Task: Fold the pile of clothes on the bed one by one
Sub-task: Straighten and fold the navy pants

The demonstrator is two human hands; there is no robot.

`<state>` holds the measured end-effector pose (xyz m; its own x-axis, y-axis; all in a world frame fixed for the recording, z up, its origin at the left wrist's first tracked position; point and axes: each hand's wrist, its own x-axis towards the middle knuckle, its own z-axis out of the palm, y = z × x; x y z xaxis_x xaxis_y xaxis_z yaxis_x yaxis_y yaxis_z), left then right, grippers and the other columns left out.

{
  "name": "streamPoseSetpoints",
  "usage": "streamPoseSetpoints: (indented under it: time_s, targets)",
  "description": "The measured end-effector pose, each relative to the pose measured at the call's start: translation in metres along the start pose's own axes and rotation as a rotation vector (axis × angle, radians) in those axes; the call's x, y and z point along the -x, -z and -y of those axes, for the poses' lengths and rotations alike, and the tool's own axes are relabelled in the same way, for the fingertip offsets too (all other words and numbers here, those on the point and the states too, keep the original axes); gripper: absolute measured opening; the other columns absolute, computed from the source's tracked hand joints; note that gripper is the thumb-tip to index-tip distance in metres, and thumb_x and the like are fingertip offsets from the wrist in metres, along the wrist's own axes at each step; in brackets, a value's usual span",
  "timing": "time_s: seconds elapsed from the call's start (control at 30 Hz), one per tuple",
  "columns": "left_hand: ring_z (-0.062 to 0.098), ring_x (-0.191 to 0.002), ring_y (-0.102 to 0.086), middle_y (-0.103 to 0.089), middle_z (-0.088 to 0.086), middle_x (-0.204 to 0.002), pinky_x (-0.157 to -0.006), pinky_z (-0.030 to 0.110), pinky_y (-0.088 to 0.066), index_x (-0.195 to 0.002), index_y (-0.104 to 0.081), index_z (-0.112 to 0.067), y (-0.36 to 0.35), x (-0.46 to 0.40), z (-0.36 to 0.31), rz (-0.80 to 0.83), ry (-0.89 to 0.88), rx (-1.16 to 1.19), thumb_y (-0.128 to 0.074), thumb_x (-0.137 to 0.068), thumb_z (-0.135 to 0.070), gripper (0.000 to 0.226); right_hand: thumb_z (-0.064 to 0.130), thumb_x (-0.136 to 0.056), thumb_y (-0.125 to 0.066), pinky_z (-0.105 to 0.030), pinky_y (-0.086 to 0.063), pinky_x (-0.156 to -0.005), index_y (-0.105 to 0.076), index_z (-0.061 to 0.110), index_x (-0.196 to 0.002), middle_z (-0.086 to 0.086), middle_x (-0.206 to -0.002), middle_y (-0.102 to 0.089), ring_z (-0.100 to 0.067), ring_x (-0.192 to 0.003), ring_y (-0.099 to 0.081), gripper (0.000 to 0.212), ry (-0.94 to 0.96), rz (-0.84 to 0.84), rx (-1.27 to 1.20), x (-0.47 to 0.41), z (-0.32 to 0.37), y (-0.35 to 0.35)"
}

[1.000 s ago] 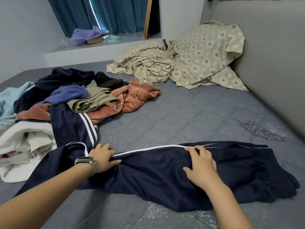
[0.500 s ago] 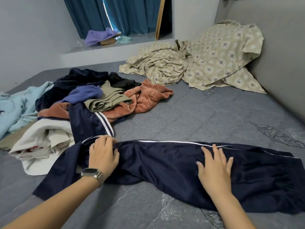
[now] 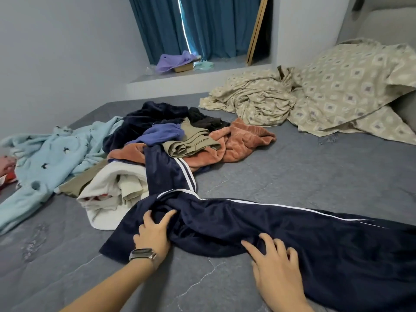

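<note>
The person is wearing a smartwatch (image 3: 142,254) with a dark rectangular face and a grey band on the left wrist. Both forearms are showing bare, with no sleeves reaching them. The right hand (image 3: 275,270) is wearing nothing.

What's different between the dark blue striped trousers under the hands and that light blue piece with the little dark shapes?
The navy trousers are dark with white side stripes; the light blue garment is pale with small dark motifs. The trousers stretch across the near bed under the left hand and right hand; the light blue one lies crumpled at the far left, untouched. One trouser leg runs up onto the pile; the light blue garment sits beside it. Both lie unfolded on the grey bed.
</note>
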<state>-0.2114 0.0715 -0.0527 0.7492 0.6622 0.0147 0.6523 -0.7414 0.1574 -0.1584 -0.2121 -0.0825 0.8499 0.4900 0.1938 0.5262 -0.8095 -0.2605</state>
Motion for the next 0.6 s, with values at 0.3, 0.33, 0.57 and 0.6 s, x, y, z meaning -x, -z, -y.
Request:
streamPoseSetpoints:
  time_s: [0.3,0.33,0.57,0.6]
  targets:
    - [0.011,-0.116,-0.06,-0.068,-0.01,-0.108,-0.1,0.075,-0.009,-0.096,-0.07,-0.027,0.017,-0.009,0.007,0.141,-0.793,-0.353,-0.048,-0.069,-0.022,0.034,0.031,-0.038,-0.096,-0.052,-0.037,-0.075,-0.065,0.034,-0.111,-0.017,-0.108,-0.064,-0.036,-0.096,-0.048,0.079,-0.144,-0.075,0.049,-0.025,-0.018,-0.002]
    - [0.009,-0.083,-0.07,-0.067,-0.014,-0.078,-0.097,0.072,-0.028,-0.073,-0.069,-0.031,0.019,0.003,0.015,0.163,-0.819,-0.462,-0.047,-0.063,-0.029,0.024,0.022,-0.035,-0.097,-0.051,-0.036,-0.074,-0.062,0.033,-0.108,-0.017,-0.104,-0.065,-0.036,-0.094,-0.049,0.082,-0.142,-0.075,0.051,-0.026,-0.021,-0.001]
    - [0.032,-0.117,-0.051,-0.058,0.015,-0.122,-0.104,0.054,-0.021,-0.118,-0.062,-0.01,0.05,0.055,0.033,0.521,-0.452,-0.688,-0.036,-0.067,-0.085,0.094,-0.012,-0.033,-0.074,-0.032,-0.04,-0.054,-0.062,0.027,-0.093,0.006,-0.07,-0.057,-0.025,-0.066,-0.059,0.072,-0.124,0.039,0.133,-0.002,-0.055,0.021]
    - [0.032,-0.128,-0.041,-0.05,0.015,-0.133,-0.106,0.06,-0.018,-0.126,-0.057,-0.011,0.056,0.055,0.038,0.539,-0.385,-0.707,-0.04,-0.071,-0.082,0.091,-0.012,-0.035,-0.07,-0.03,-0.038,-0.052,-0.057,0.034,-0.089,0.012,-0.068,-0.052,-0.022,-0.066,-0.057,0.072,-0.14,0.064,0.128,0.005,-0.061,0.028]
